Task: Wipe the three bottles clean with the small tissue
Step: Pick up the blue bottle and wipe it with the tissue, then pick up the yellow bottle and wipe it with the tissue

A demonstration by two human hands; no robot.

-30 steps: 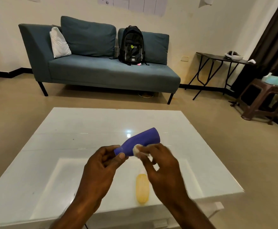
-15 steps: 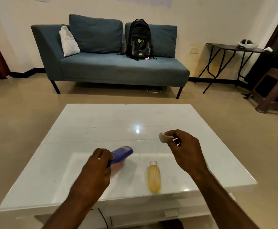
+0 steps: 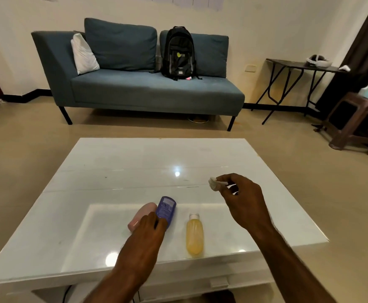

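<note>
Three small bottles lie on the white glossy table [image 3: 156, 162] near its front edge. The purple bottle [image 3: 166, 208] rests beside the pink bottle [image 3: 142, 215], touching it, and my left hand [image 3: 150, 232] lies over their near ends with fingers on the purple one. A yellow bottle [image 3: 194, 235] with a white cap lies apart to the right, cap pointing away. My right hand [image 3: 242, 197] hovers above the table to the right, pinching a small crumpled tissue [image 3: 213, 183] between thumb and fingers.
A blue sofa [image 3: 135, 88] with a black backpack [image 3: 178, 53] and a white cushion stands beyond the table. At the right are a black folding table [image 3: 298, 66] and a brown plastic stool [image 3: 357, 119]. Beige floor surrounds the table.
My left hand has lowered the purple bottle from mid-air onto the table beside the pink one. My right hand has pulled away to the right with the tissue.
</note>
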